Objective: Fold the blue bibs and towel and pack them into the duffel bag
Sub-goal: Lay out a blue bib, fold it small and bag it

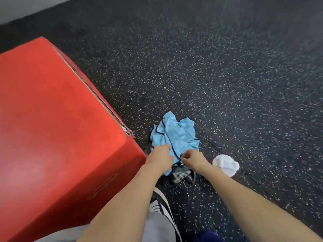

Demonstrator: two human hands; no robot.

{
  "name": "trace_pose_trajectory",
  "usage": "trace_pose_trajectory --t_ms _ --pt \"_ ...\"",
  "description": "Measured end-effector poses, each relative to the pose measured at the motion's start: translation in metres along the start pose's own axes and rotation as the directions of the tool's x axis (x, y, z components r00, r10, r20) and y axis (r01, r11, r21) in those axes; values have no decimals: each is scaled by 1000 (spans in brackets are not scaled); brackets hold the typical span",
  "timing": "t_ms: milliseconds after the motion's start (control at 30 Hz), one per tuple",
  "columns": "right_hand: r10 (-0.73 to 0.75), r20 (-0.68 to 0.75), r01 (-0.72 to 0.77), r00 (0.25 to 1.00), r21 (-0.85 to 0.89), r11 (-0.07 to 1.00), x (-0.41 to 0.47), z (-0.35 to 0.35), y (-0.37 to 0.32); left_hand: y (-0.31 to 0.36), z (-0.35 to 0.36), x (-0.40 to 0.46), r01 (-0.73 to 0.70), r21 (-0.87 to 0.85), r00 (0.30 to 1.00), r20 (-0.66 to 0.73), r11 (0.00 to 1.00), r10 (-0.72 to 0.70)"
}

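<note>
A large red padded box [52, 119] with a zippered edge fills the left. Just beside its corner, the left hand [160, 157] grips the crumpled light-blue bibs [176, 135], thin dark-trimmed fabric heaped on the speckled black rubber floor [227, 75]. The right hand [193, 158] pinches their trim. A white towel [225, 164] lies bunched nearby; open floor spreads beyond.

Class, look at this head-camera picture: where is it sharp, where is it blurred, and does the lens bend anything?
Head view: the blue bibs and both hands, left hand and right hand, are fairly sharp; the speckled floor smears into streaks toward the right edge and top; the red box looks soft, its edges splayed by the wide-angle lens; lighting is even, no strong glare.
</note>
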State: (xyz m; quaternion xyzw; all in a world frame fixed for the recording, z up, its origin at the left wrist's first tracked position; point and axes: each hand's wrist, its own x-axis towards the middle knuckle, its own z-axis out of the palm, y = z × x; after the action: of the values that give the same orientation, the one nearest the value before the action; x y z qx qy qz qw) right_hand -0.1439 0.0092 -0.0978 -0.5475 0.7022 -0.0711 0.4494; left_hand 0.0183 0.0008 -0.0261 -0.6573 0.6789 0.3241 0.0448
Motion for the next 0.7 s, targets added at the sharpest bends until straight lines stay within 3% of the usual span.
trace_pose_trajectory --t_ms 233,500,700 --pt "122 -15 -119 992 107 987 56 36 10 -32 24 29 50 -78 996 75 996 -44" --pt "153 -46 -151 987 50 987 78 55 6 -38 28 36 89 -190 995 70 978 -77" --pt "83 -37 -71 996 253 965 60 30 -3 -25 12 25 69 -185 998 15 980 -68"
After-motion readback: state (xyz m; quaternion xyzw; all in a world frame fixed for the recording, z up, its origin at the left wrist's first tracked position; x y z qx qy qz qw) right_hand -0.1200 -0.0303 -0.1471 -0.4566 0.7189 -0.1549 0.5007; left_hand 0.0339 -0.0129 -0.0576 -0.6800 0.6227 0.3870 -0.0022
